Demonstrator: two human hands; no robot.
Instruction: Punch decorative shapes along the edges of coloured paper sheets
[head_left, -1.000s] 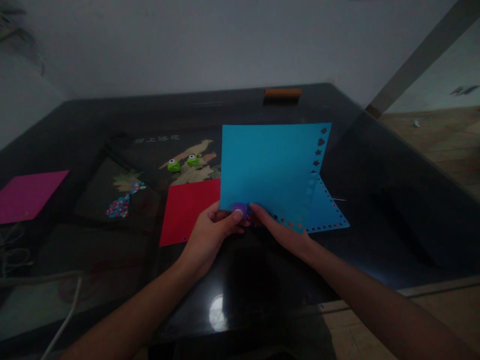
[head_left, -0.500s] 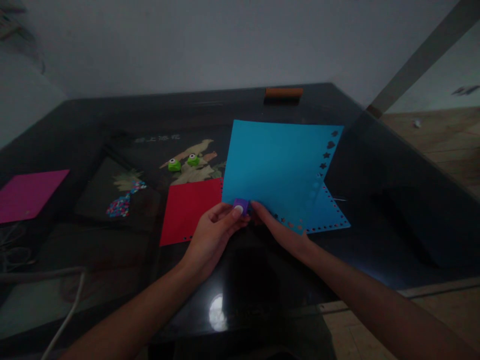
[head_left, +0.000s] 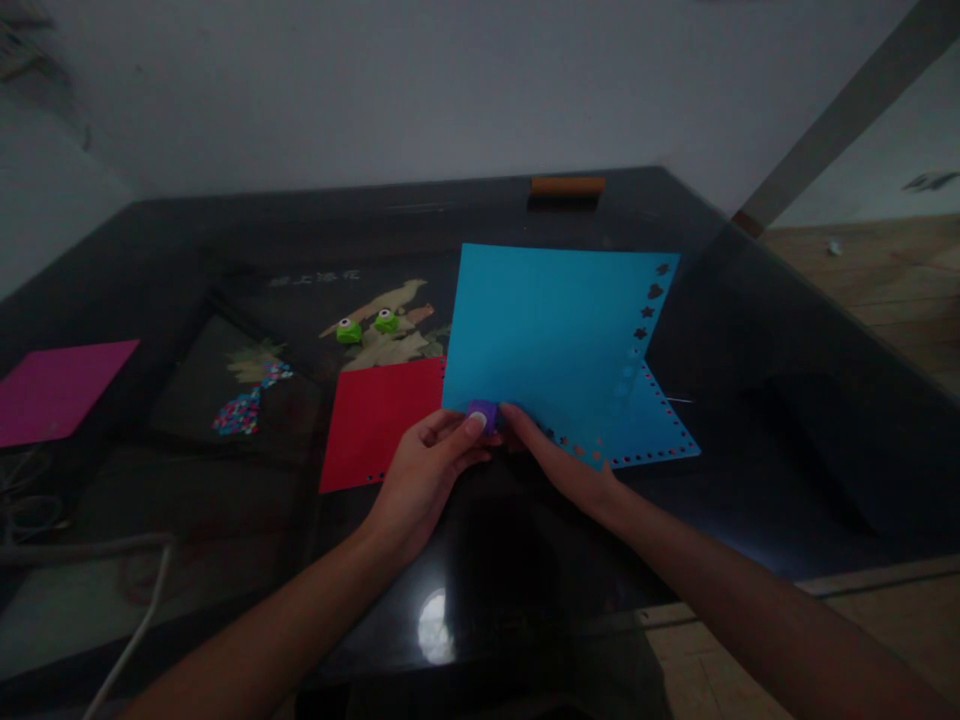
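Note:
My left hand (head_left: 424, 470) is closed around a small purple craft punch (head_left: 489, 409), its thumb on the white button. The punch sits at the near edge of a light blue sheet of paper (head_left: 555, 320). Flower, heart and star shaped holes run down the sheet's right side and along part of its near edge. My right hand (head_left: 566, 468) pinches that near edge beside the punch, its fingertips partly hidden. A darker blue sheet (head_left: 651, 432) with small holes lies underneath. A red sheet (head_left: 386, 410), also punched along its edges, lies left of the blue one.
Two green punches (head_left: 349, 330) with eye-like tops stand behind the red sheet. Colourful paper bits (head_left: 240, 412) form a pile at left, near a magenta sheet (head_left: 67, 390). A brown roll (head_left: 567, 187) lies at the back. A white cable (head_left: 154, 600) crosses the near left.
The light blue sheet has shifted slightly left and toward me. Both hands keep nearly the same place, with the left thumb still on the punch.

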